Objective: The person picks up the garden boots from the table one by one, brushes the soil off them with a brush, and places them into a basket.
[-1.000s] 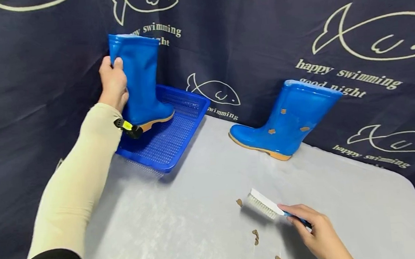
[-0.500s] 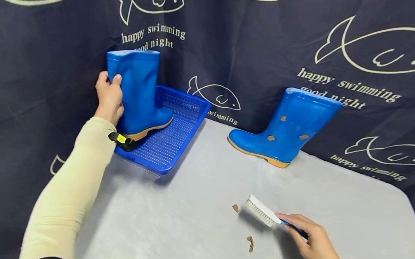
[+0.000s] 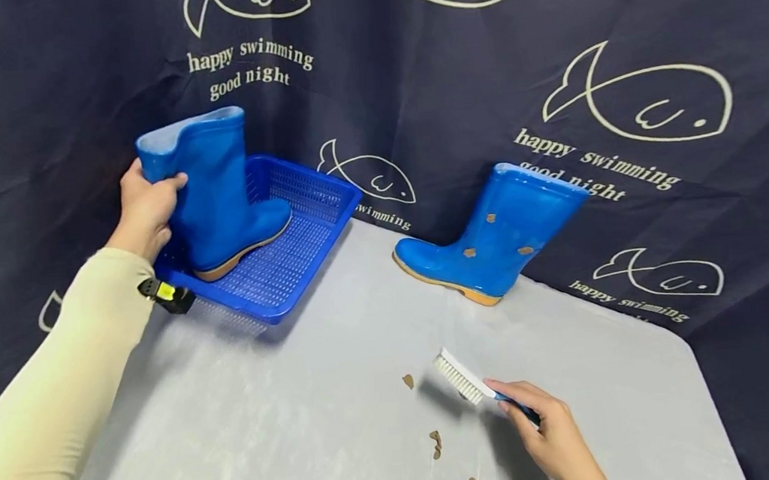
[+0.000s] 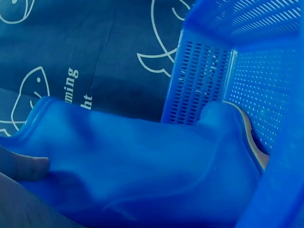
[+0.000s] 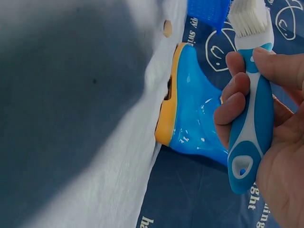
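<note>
My left hand grips a blue rain boot by the back of its shaft near the top. This boot stands in a blue plastic basket, its tan sole close over the perforated floor; in the left wrist view the toe of the boot lies inside the basket walls. My right hand holds a scrubbing brush by its blue and white handle, white bristles facing down and left above the table. The right wrist view shows fingers and thumb curled round the brush handle.
A second blue boot with several brown mud spots stands at the table's back edge. Brown mud bits lie scattered on the grey table. A dark curtain with fish prints hangs behind.
The boot in my left hand has come down into the basket, and its top now tips toward me. My right hand keeps the brush at about the same place. The head view has shifted slightly.
</note>
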The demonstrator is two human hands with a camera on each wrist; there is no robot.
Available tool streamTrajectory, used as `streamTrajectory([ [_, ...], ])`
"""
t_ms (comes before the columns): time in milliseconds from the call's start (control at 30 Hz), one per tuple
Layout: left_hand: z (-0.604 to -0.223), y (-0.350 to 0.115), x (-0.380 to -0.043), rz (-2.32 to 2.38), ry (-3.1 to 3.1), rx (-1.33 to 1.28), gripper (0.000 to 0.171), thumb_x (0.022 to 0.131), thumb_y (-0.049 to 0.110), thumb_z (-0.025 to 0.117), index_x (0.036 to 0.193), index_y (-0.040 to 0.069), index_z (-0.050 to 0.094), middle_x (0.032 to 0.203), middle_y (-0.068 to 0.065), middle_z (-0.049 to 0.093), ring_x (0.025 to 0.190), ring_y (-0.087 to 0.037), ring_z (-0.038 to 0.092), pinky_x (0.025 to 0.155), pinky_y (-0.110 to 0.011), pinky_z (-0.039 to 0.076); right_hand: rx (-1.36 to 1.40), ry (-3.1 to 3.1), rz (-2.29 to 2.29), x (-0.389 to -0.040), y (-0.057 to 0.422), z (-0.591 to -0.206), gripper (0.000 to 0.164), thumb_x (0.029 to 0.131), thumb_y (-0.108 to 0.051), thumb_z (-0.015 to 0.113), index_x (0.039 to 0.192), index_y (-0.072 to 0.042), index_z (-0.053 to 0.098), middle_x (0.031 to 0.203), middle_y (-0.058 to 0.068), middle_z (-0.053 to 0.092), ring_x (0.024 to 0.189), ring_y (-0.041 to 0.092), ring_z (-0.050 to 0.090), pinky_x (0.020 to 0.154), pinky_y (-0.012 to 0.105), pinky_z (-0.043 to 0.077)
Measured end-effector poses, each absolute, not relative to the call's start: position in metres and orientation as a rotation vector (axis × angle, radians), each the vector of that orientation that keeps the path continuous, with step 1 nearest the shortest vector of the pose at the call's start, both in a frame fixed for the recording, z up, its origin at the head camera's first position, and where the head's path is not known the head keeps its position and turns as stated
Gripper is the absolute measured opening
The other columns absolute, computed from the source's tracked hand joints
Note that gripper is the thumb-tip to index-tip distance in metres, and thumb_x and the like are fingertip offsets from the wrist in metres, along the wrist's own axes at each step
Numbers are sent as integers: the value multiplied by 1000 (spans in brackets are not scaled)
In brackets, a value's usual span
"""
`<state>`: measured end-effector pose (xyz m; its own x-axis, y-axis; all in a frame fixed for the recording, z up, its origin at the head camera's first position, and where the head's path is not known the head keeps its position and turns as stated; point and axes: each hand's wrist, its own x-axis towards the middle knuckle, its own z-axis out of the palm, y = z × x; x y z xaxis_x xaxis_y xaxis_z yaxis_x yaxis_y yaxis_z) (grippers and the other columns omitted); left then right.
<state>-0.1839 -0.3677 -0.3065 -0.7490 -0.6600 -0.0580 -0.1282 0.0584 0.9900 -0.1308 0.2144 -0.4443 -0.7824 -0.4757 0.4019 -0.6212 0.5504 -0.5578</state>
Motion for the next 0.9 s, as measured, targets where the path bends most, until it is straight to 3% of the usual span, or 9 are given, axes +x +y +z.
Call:
streamTrajectory([
  [100,-304,-365,-179,-1586,-2021,755,53,99,23,62,146,31,41,154,3,43,144,-16,36,126,-39,25,899,-2606,1042,-127,218,-445,44,86,8,72,120,-20,73,105,-4,75,91,-2,65,72,7,50],
  [267,-290,-351,-180,-1229,-2040,571,42,88,15,75,117,36,53,118,20,52,119,-3,46,112,-27,35,880,-2616,1049,-125,221,-442,44,87,7,71,121,-21,73,104,-6,75,91,-4,64,72,8,51],
  [367,-289,-336,-182,-975,-2074,414,36,86,11,75,117,21,60,114,5,61,116,-15,53,108,-35,36,883,-2617,1034,-125,223,-439,45,87,7,71,121,-22,73,104,-6,75,91,-3,65,73,8,51],
  [500,-291,-314,-183,-669,-2116,199,30,91,10,69,119,2,61,117,-22,62,119,-41,50,105,-56,27,897,-2602,1017,-127,228,-435,45,87,7,71,121,-22,73,103,-6,76,85,0,64,68,11,50],
  [667,-289,-292,-187,-555,-2189,18,22,94,14,65,111,0,64,116,-26,64,123,-44,45,108,-61,20,908,-2611,1067,-132,229,-433,40,91,3,69,123,-21,72,106,-3,76,84,3,65,66,16,54],
  [900,-299,-245,-205,-682,-2378,-85,23,95,19,63,111,4,65,116,-23,67,119,-46,50,101,-65,30,866,-2611,1112,-120,241,-436,40,90,4,69,122,-20,73,107,-3,76,86,2,66,65,18,55],
])
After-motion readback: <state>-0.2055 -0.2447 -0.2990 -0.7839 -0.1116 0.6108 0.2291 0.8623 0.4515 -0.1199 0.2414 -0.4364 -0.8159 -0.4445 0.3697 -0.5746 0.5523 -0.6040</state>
